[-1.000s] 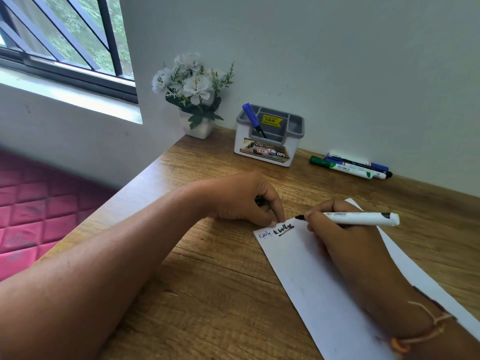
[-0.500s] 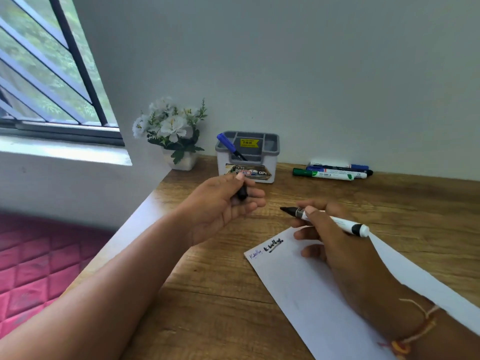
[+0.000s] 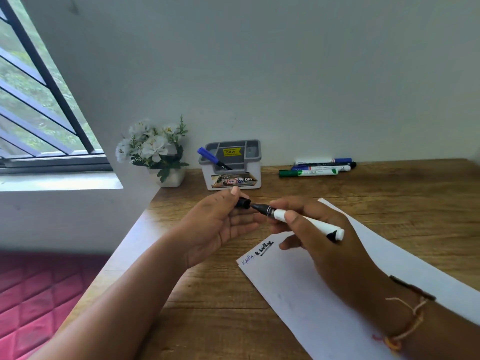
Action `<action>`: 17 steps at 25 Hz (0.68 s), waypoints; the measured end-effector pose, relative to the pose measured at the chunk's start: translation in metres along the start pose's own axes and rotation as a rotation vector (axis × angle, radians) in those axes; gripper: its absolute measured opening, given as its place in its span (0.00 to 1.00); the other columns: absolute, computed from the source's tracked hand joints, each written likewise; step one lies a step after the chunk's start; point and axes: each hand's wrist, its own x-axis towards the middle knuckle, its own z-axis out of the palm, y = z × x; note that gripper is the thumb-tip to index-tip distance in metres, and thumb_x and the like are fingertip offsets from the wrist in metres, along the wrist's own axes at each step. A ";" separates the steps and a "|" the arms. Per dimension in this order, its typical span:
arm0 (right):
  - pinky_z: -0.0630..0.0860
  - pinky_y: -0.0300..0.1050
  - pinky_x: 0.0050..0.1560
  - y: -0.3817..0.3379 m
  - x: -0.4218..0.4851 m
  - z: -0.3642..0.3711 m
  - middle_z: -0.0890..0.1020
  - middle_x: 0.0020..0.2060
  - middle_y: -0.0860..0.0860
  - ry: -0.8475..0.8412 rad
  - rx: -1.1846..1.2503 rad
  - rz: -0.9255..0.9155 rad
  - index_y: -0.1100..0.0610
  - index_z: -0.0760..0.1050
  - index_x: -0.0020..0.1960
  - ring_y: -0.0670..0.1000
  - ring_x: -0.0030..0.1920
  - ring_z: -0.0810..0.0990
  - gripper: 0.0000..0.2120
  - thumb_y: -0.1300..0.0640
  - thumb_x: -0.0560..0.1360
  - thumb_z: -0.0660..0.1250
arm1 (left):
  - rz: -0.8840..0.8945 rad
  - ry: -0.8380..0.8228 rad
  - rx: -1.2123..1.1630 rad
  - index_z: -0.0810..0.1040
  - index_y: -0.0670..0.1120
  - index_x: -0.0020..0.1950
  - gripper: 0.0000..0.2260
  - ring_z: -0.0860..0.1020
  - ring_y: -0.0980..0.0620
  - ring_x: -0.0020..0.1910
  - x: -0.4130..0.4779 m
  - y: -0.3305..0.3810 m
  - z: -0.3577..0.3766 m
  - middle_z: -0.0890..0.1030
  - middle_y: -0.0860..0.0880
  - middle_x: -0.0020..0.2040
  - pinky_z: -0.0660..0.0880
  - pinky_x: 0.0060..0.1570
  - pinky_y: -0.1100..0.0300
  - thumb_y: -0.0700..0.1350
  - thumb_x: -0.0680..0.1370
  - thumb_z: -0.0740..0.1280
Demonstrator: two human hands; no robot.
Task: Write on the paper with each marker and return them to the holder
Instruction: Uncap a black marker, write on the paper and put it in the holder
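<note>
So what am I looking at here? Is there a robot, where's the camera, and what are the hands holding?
No robot: these are a person's two bare hands, seen from a camera worn on their head, looking down at a wooden desk. The right hand holds a black marker; the left hand pinches its cap at the tip. Below lies paper with two scribbled words. By the wall stand a holder with one blue pen, a flower pot, and three more markers lying flat.
</note>
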 end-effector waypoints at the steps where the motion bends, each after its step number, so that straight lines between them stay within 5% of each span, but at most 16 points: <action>1: 0.85 0.44 0.44 0.000 0.000 0.000 0.87 0.49 0.43 0.001 -0.002 -0.003 0.51 0.84 0.58 0.47 0.51 0.86 0.11 0.58 0.80 0.64 | 0.005 -0.018 0.018 0.76 0.40 0.54 0.15 0.85 0.41 0.52 -0.001 0.000 0.001 0.84 0.34 0.54 0.83 0.46 0.55 0.52 0.80 0.62; 17: 0.86 0.45 0.44 0.008 0.001 -0.002 0.87 0.48 0.45 -0.027 -0.022 -0.019 0.49 0.81 0.56 0.48 0.49 0.87 0.09 0.58 0.79 0.68 | 0.025 -0.057 0.039 0.76 0.39 0.55 0.15 0.86 0.42 0.48 -0.005 0.000 0.009 0.85 0.37 0.49 0.84 0.49 0.53 0.50 0.78 0.63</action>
